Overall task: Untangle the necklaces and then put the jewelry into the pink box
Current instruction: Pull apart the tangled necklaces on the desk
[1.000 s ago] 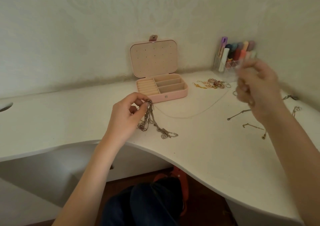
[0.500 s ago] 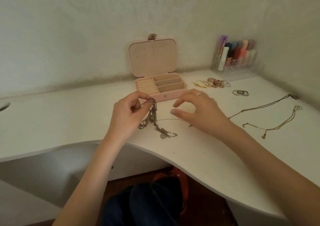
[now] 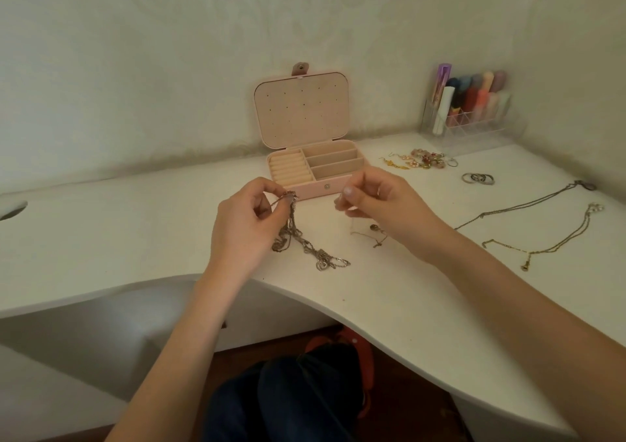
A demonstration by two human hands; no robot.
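My left hand pinches the top of a tangled bunch of silver necklaces. The bunch hangs down and trails onto the white desk. My right hand is raised beside it with fingers curled. It pinches a very thin necklace, whose small pendant end lies on the desk under the hand. The pink box stands open just behind both hands. Its lid leans upright against the wall, and its compartments hold nothing that I can see.
Two long necklaces lie stretched out on the right. Behind them are a few rings and a pile of earrings. A clear organizer with coloured tubes fills the back right corner. The desk's curved front edge runs close below the hands.
My right hand came back from the far right to the middle and now lifts, pinching the thin necklace. My left hand kept its hold on the tangle.
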